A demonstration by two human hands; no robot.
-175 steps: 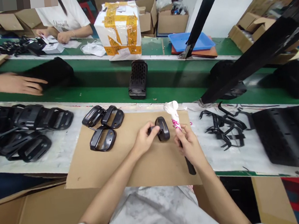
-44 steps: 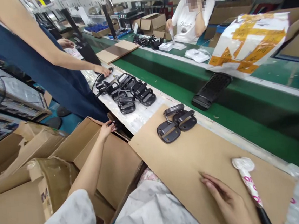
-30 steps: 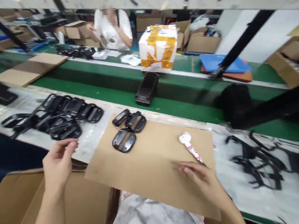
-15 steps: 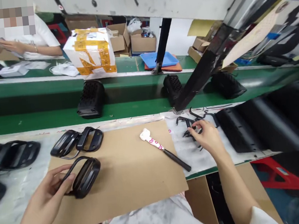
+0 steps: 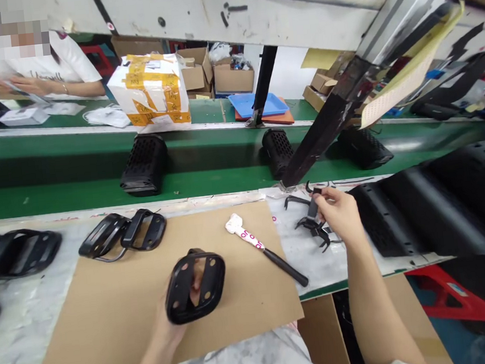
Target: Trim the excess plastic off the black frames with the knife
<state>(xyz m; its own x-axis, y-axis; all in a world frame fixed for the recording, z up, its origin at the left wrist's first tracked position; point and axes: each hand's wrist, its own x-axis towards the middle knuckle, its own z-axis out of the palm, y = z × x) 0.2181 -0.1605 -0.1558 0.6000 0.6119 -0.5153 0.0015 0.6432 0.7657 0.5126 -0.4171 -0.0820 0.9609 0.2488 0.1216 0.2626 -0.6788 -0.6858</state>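
My left hand (image 5: 166, 321) grips a black rounded plastic frame (image 5: 184, 284) over the cardboard sheet. The frame's underside, with several round holes, is turned toward me and hides most of the fingers. My right hand (image 5: 340, 214) pinches a small black bracket (image 5: 312, 207) between thumb and finger. Just below it lie several black hooked clips (image 5: 310, 224), partly hidden by the hand. Between both hands rests a hammer (image 5: 285, 266) with a black handle and a white-wrapped head. Two similar black frames (image 5: 144, 230) sit at the sheet's far left corner.
Cardboard (image 5: 245, 296) covers the middle of the bench. More black frames (image 5: 28, 251) lie at left, large black panels (image 5: 424, 199) at right. Beyond the bench, black perforated housings (image 5: 144, 163) stand on a green belt (image 5: 207, 177). A slanted post (image 5: 313, 135) rises nearby. Someone sits opposite.
My left hand has moved right with the frame and turned its underside toward me. My right hand has lifted slightly, with a bracket now visible in its fingers.
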